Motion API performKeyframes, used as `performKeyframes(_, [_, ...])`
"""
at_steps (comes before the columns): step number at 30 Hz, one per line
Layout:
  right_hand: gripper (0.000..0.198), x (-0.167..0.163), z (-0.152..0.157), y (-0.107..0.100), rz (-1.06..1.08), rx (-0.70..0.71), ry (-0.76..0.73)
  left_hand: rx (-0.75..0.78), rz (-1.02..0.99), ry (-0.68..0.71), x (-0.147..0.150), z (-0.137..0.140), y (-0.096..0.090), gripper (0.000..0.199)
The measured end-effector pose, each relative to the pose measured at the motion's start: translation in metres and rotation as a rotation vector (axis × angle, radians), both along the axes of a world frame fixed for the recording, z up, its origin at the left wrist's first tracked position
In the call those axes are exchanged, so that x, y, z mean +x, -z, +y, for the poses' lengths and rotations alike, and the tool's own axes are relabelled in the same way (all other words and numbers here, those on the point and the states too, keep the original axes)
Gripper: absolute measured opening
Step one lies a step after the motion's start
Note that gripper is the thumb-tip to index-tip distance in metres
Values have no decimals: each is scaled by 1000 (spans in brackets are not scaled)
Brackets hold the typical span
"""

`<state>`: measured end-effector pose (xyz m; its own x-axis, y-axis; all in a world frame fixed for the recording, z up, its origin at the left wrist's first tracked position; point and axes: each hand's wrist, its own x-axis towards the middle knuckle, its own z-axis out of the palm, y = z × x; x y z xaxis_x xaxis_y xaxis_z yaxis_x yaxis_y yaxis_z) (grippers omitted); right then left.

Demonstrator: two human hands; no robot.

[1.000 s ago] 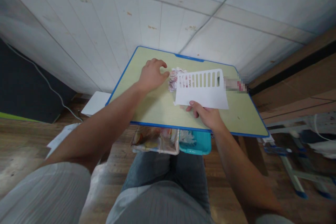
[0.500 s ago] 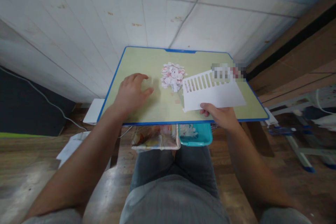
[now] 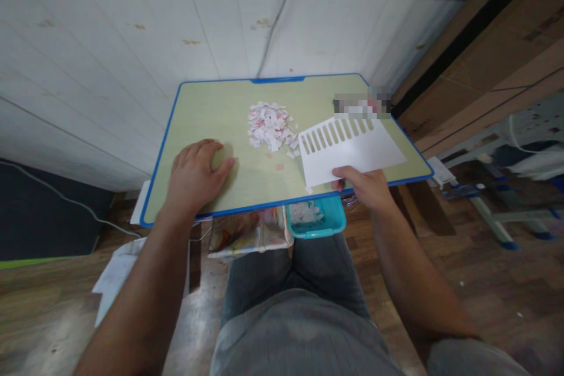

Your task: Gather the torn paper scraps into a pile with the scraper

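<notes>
Between thumb and fingers, my right hand (image 3: 359,185) grips the near edge of a white sheet with a row of slots (image 3: 352,155). The sheet lies over the right part of a pale green table (image 3: 220,188) with a blue rim. Left of the sheet is a heap of small torn paper pieces (image 3: 269,126), with a few scraps scattered towards me. My left hand (image 3: 198,173) rests on the left side of the tabletop, fingers apart and nothing in it, clear of the heap.
Below the table's front edge sit a turquoise basket (image 3: 324,226) with pale paper bits and a patterned fabric-lined box (image 3: 251,235). A white wall (image 3: 154,35) stands behind. Cardboard boxes (image 3: 493,41) are stacked at the right. A blurred patch covers something at the table's far right.
My left hand has come down onto the tabletop. The slotted sheet has shifted slightly away from the heap, showing more scraps at the heap's right side. The view has turned a little.
</notes>
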<state>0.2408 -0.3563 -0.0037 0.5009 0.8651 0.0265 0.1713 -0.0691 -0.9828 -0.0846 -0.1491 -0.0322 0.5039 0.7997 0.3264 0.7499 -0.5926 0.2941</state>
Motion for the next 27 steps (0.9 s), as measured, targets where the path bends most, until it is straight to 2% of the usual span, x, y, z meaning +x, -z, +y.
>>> performKeyframes(6, [25, 2, -1, 3, 46, 11, -17, -31, 3, -4, 1, -4, -7, 41])
performKeyframes(9, [23, 4, -2, 3, 65, 16, -6, -40, -21, 17, 1, -7, -10, 44])
performKeyframes(17, [25, 6, -3, 7, 54, 25, -4, -57, -50, 3, 1, -7, -7, 45])
performKeyframes(22, [28, 3, 9, 7, -4, 92, 139, -57, -25, -5, 0, -4, -5, 48])
performKeyframes(27, [36, 1, 31, 7, -140, 57, 80, -27, -27, -10, 0, -4, -3, 45])
